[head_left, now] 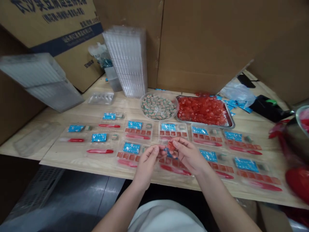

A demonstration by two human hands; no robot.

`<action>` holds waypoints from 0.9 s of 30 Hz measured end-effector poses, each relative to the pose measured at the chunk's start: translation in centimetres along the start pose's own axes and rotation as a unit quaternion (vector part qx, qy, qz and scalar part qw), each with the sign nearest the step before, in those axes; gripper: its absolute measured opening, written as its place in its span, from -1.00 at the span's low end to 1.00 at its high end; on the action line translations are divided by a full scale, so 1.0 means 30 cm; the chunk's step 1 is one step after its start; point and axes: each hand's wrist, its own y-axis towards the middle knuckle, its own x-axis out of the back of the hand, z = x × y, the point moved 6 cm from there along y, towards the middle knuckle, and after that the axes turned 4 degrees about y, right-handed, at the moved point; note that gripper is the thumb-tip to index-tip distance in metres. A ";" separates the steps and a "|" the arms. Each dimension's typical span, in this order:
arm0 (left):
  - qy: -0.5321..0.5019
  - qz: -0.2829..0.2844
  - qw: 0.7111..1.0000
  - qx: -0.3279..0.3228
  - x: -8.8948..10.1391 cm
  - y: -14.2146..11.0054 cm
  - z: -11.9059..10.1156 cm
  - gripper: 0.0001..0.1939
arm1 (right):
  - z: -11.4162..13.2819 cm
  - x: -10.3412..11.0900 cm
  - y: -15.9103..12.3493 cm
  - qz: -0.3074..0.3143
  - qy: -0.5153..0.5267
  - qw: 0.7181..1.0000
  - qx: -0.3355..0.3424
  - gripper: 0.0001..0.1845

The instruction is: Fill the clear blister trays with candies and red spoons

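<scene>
My right hand (pixel 187 154) pinches a few red wrapped candies (pixel 171 146) above a clear plastic tray (pixel 173 164) near the table's front edge. My left hand (pixel 147 159) hovers just to the left of it with curled fingers, fingertips almost touching the candies; what it holds, if anything, I cannot make out. Several clear trays lie in rows on the wooden table (pixel 79 111), each with a blue packet (pixel 131 148), a red stick (pixel 100 150) and some with a row of red candies. A metal pan of red candies (pixel 205 110) and a round dish of green-and-white candies (pixel 158 108) stand behind the trays.
Stacks of clear empty trays stand at the back centre (pixel 127 59) and lie at the left (pixel 41 80). Cardboard boxes (pixel 205 42) wall the back. A metal bowl (pixel 298 132) and red bags (pixel 298 180) sit at the right, with a black object (pixel 265 108) and a plastic bag (pixel 238 91) behind them.
</scene>
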 end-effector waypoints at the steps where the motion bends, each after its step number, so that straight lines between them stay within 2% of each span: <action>1: -0.008 -0.005 1.000 -0.005 0.001 -0.003 -0.003 -0.74 | -0.004 0.000 0.001 -0.003 0.005 1.000 0.002 -0.76; 4: 0.017 -0.020 0.999 -0.044 0.009 -0.008 -0.021 -0.79 | -0.022 0.005 0.002 -0.011 0.008 1.000 -0.012 -0.76; 6: 0.034 -0.012 0.998 -0.048 0.006 -0.008 -0.024 -0.77 | -0.041 0.003 -0.002 -0.003 0.006 1.000 -0.027 -0.76; 12: 0.050 0.005 0.999 -0.009 -0.015 -0.002 -0.011 -0.68 | -0.067 -0.002 -0.016 -0.010 -0.032 0.999 0.003 -0.73; 16: -0.017 0.033 0.999 0.010 -0.032 -0.002 -0.002 -0.67 | -0.057 -0.005 -0.027 -0.003 -0.051 0.999 0.016 -0.74; 20: -0.064 0.030 0.997 0.004 -0.027 0.000 -0.004 -0.67 | -0.046 0.014 -0.038 -0.018 -0.056 0.998 0.017 -0.72; 24: -0.071 0.082 0.991 0.081 -0.047 -0.003 0.028 -0.67 | -0.047 0.023 -0.046 -0.019 -0.033 0.999 0.000 -0.71; 27: -0.055 0.109 0.990 0.068 -0.062 -0.006 0.028 -0.75 | -0.038 0.024 -0.051 -0.023 -0.033 0.999 0.008 -0.71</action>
